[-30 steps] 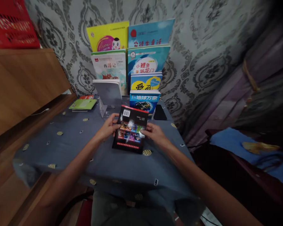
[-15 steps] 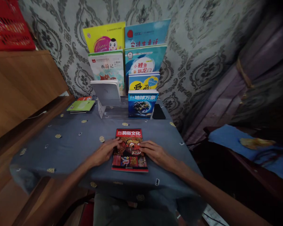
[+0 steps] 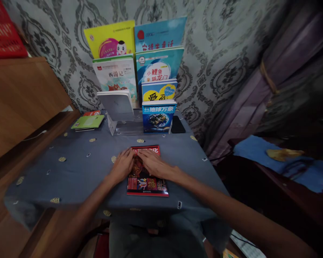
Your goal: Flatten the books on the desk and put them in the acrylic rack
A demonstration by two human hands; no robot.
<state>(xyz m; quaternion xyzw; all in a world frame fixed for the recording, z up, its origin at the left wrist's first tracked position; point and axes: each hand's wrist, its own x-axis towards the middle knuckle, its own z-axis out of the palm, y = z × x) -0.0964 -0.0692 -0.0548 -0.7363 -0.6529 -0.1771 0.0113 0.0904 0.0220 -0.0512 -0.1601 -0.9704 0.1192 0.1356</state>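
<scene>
— What's just changed?
— The right hand [image 3: 156,165] has come across the book [image 3: 148,185] from its right edge and lies next to the left hand [image 3: 123,165], on the cover's upper left. So the work seems centred on that part, not on lifting.
— Are the fingers gripping?
— They're laid over the cover; whether any pinch its edge, I can't tell.
— And the book?
— Flat on the bench [image 3: 80,179], front cover up, before the rack [image 3: 129,128]. A second ago both hands held it, back cover showing.
</scene>
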